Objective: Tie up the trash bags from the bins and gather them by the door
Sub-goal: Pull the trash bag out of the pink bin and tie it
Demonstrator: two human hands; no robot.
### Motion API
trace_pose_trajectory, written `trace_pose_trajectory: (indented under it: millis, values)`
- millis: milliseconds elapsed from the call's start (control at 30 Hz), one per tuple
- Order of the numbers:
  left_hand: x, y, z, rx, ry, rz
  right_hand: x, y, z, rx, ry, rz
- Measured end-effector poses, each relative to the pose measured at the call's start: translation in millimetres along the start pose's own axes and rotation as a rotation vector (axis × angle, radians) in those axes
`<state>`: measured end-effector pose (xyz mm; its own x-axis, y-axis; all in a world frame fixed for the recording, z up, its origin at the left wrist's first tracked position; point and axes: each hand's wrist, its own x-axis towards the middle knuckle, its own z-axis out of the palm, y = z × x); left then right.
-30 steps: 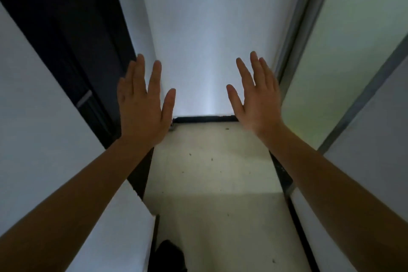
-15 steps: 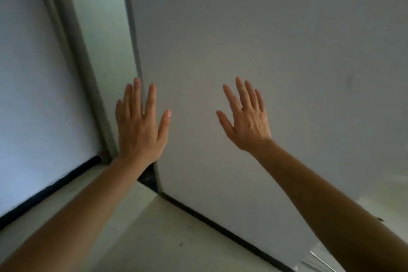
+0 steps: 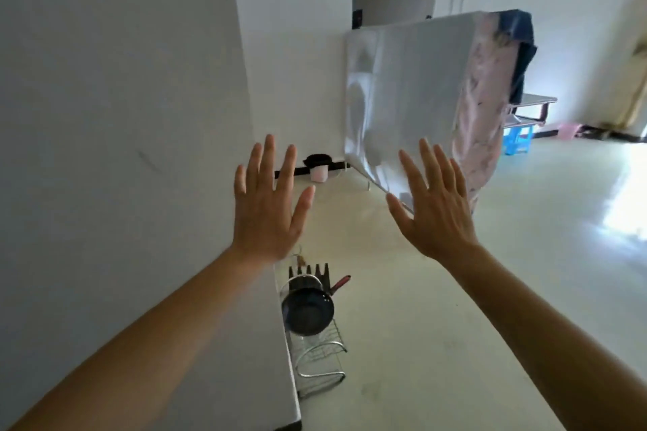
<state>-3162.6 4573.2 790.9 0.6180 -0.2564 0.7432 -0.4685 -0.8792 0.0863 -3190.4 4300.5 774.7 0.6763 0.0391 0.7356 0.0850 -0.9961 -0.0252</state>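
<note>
Trash bag (image 3: 317,160) at twelve o'clock, black, lining the pink bin (image 3: 319,174) on the floor (image 3: 437,308) against the wall (image 3: 297,80), is my target, I judge, so my left hand (image 3: 268,210) and right hand (image 3: 437,213) hover ahead, spread flat and empty, free for tying.

Soft daylight, floor glare at right
</note>
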Motion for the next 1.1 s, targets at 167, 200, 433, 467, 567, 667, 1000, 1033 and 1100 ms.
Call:
trace_pose_trajectory:
  millis: [167, 200, 433, 467, 567, 667, 1000, 1033, 1100]
  values:
    - [70, 82, 122, -0.09, -0.076, -0.012, 10, 138, 39, -0.08, -0.023, 0.065]
    - [79, 95, 143, -0.102, -0.092, -0.038, 14, 158, 49, -0.075, -0.038, 0.075]
    - [147, 117, 253, -0.126, -0.164, -0.053, 76, 247, 138, -0.046, -0.124, 0.03]
    - [159, 112, 269, -0.123, -0.159, -0.061, 88, 254, 156, -0.034, -0.131, 0.032]
    - [192, 93, 322, -0.122, -0.156, -0.09, 119, 269, 216, 0.007, -0.156, 0.06]
    - [232, 68, 382, -0.114, -0.162, -0.08, 156, 287, 277, -0.009, -0.185, 0.019]
    - [423, 5, 555, -0.16, -0.19, -0.053, 342, 388, 410, -0.087, -0.14, 0.075]
    - [439, 2, 575, -0.161, -0.189, -0.047, 355, 399, 425, -0.083, -0.132, 0.081]
    - [466, -4, 618, -0.162, -0.203, -0.035, 375, 424, 462, -0.078, -0.129, 0.082]
